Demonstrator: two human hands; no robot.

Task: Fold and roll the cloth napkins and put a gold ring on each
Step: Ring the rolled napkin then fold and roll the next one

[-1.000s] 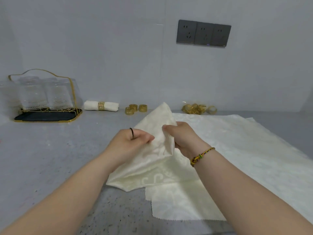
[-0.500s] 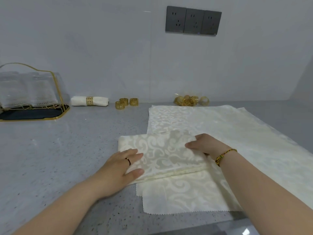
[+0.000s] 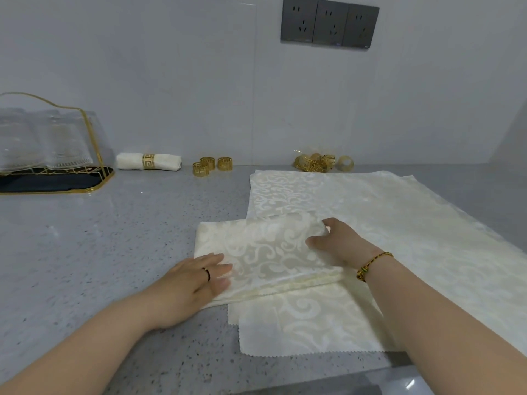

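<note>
A cream patterned napkin (image 3: 265,249), folded into a band, lies across a stack of flat napkins (image 3: 399,223) on the grey counter (image 3: 114,238). My left hand (image 3: 188,286) lies flat on the band's near left corner, fingers straight. My right hand (image 3: 342,243) is at the band's right end, thumb on top and fingers curled round its edge, which looks slightly lifted. A rolled napkin wearing a gold ring (image 3: 148,161) rests by the wall. Three loose gold rings (image 3: 212,165) stand beside it, and a pile of gold rings (image 3: 316,162) sits behind the stack.
A gold wire rack with glasses (image 3: 42,155) stands at the far left on a dark tray. Grey wall sockets (image 3: 329,22) are above the counter. The counter's front edge runs along the bottom right.
The napkin, held up in both hands a second ago, now lies folded on the stack. My left hand has flattened on it and my right hand has curled at its right end.
</note>
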